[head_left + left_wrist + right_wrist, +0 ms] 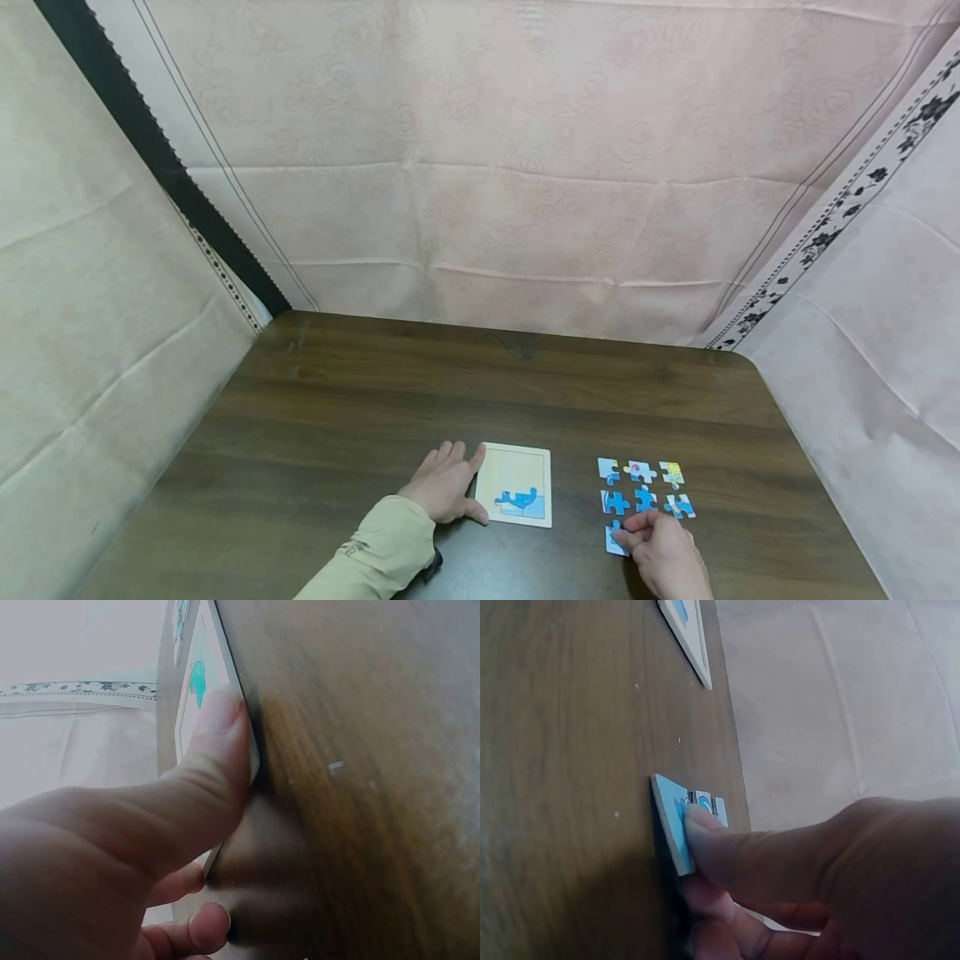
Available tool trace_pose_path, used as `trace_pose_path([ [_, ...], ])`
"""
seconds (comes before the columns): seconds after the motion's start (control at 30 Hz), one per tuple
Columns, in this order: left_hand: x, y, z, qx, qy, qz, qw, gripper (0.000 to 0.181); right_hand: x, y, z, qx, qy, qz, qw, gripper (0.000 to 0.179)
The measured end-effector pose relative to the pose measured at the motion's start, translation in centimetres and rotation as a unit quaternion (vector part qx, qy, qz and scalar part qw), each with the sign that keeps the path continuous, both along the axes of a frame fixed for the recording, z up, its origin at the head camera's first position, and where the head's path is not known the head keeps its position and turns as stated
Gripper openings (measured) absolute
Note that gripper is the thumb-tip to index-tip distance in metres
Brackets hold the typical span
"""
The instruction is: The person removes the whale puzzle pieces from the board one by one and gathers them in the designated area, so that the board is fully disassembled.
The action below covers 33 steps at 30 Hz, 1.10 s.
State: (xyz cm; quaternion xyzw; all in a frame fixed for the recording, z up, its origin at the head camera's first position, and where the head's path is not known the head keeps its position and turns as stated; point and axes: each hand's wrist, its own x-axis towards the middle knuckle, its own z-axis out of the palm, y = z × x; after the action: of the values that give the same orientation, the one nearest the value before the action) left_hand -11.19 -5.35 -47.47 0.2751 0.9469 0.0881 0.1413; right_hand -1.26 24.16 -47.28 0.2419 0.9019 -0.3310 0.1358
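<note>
A jigsaw board (513,467) with a pale raised border lies on the table, two or so blue pieces fitted at its lower right. My left hand (442,485) rests against the board's left side, thumb and fingers spread; in the left wrist view its thumb (214,742) touches the rim. To the right, my right hand (663,552) pinches a blue jigsaw piece (615,540) at the near left of the loose group. The right wrist view shows the thumb on this piece (671,817), with fingers curled beneath its near edge.
Loose jigsaw pieces lie in rows beyond the right hand, among them a yellow-patterned piece (672,473) and a blue piece (645,498). The brown wooden table (337,400) is bordered by hanging pale cloth (480,217) at the back and both sides.
</note>
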Motion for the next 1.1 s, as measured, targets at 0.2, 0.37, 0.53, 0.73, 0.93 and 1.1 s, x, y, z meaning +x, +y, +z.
trace_pose_path([
  [0.2,0.01,0.02,-0.01,-0.001,0.001,0.001,1.0000,0.099,0.09,-0.02,0.03,0.013,0.006,0.013,0.9998,0.018],
  [0.37,0.04,0.01,-0.02,0.000,0.003,0.001,1.0000,0.099,0.16,-0.09,0.16,0.022,0.008,0.020,0.9995,0.018],
  [0.53,0.07,-0.01,-0.01,0.002,0.004,0.000,1.0000,0.099,0.21,-0.08,0.13,0.032,0.006,0.019,0.9993,0.016],
  [0.73,0.05,-0.03,-0.04,0.004,0.006,0.001,1.0000,0.099,0.09,-0.06,0.02,0.039,0.001,0.021,0.9990,0.017],
  [0.93,0.00,-0.03,-0.15,0.002,0.003,0.002,1.0000,0.099,0.02,-0.14,0.02,0.041,-0.006,0.024,0.9989,0.017],
  [1.1,0.01,-0.02,-0.25,-0.001,0.005,0.001,1.0000,0.099,0.12,-0.23,0.14,0.043,-0.006,0.030,0.9986,0.016],
])
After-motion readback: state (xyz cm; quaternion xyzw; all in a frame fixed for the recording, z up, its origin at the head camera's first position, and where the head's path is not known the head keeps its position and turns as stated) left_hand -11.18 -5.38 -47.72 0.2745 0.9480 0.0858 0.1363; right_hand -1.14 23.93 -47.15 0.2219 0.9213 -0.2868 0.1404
